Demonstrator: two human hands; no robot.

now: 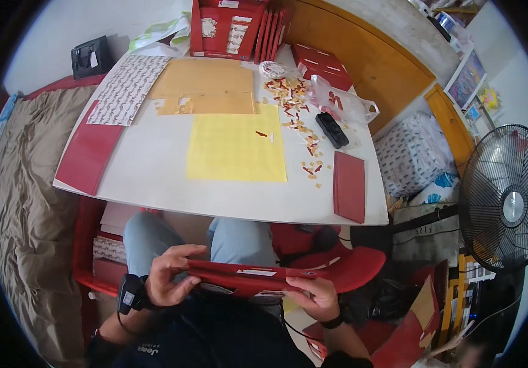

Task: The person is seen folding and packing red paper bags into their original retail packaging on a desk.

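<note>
Above my lap I hold a red folded cardboard piece (264,273) level, one hand at each end; white patches show along it. My left hand (175,276) grips its left end between thumb and fingers. My right hand (316,297) pinches the right end, thumb lying along the upper edge. On the white table (153,165) ahead lie a yellow sheet (233,147), a brown cardboard sheet (205,80), a patterned sheet (129,89) and a dark red panel (92,153). Another dark red panel (350,187) lies at the table's right.
Small red and tan scraps (291,95) are strewn near a black object (331,130) and a clear plastic bag (340,101). Red boxes (227,30) stand at the back. A black fan (509,199) is on the right, a bed (37,227) on the left.
</note>
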